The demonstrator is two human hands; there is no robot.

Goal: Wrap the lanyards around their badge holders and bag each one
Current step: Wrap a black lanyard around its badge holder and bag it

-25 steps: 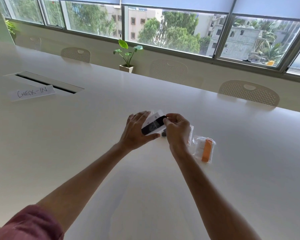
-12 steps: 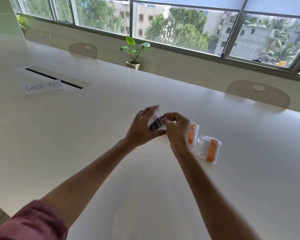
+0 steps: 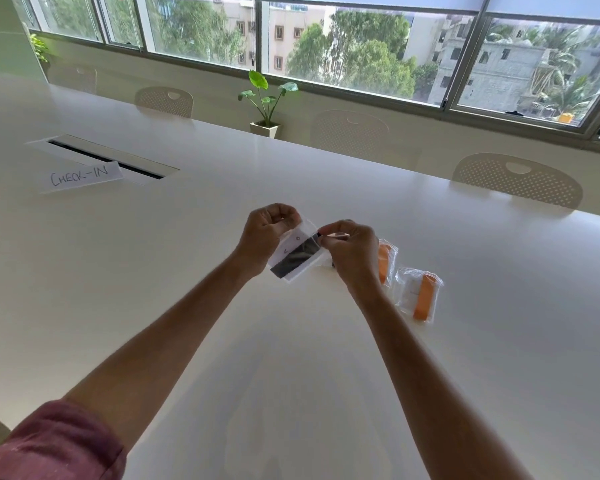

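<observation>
You have one view only, from the camera on your head. It looks forward and down along your two forearms to the white desk point(image 3: 187, 271), wide enough to bend the far edge. Your left hand point(image 3: 264, 237) and right hand point(image 3: 354, 251) sit near the middle of the picture, at arm's reach from the lens. Beyond the desk the view takes in the chairs point(image 3: 516, 181) and the windows point(image 3: 361, 50) along the far wall.

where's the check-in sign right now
In the head view the CHECK-IN sign lies on the far left of the white table, just in front of the cable slot, well left of both hands.
</observation>
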